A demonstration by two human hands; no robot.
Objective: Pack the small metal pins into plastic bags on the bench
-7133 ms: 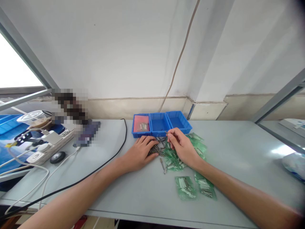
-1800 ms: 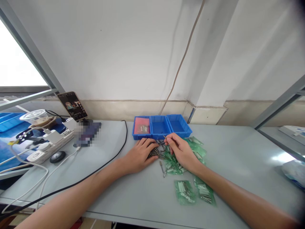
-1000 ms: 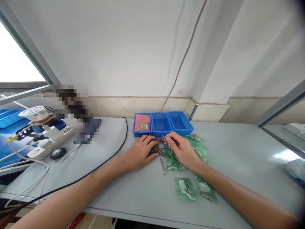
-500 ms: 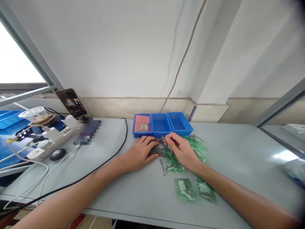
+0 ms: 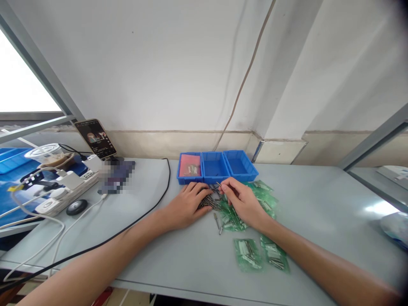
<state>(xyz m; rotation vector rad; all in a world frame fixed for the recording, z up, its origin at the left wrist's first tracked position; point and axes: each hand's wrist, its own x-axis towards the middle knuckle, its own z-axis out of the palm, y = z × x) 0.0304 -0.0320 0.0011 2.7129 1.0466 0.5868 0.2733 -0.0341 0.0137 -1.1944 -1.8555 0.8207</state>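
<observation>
Through the head camera I have both hands in front of me, bare and working close to each other over a grey counter (image 5: 188, 263) without touching.

The left hand (image 5: 191, 202) lies palm down, thumb and fingers spread apart, cupped around a heap of slim metal pins (image 5: 208, 202). On my right, the right hand (image 5: 240, 197) has thumb and forefinger pressed together on a single brass-tipped pin (image 5: 218, 183), held just above the far side of the heap; most of it is hidden by the fingers. Two loose pins (image 5: 216, 219) lie on the bare surface just nearer to me than the heap.

I see a cluster of green plastic bags (image 5: 267, 200) partly under and beyond the right hand, with metal and white pieces inside. A left green packet (image 5: 247, 255) and a right green packet (image 5: 274, 255) lie nearer to me, side by side.

Behind the hands I count three blue bins in a touching row: the left bin (image 5: 190, 180) holds a pink bag (image 5: 190, 162), then come the middle bin (image 5: 214, 160) and the right bin (image 5: 240, 162).

Well off to the left I have a propped-up smartphone (image 5: 96, 138), a power strip (image 5: 47, 206) and a black cable (image 5: 140, 219).
</observation>
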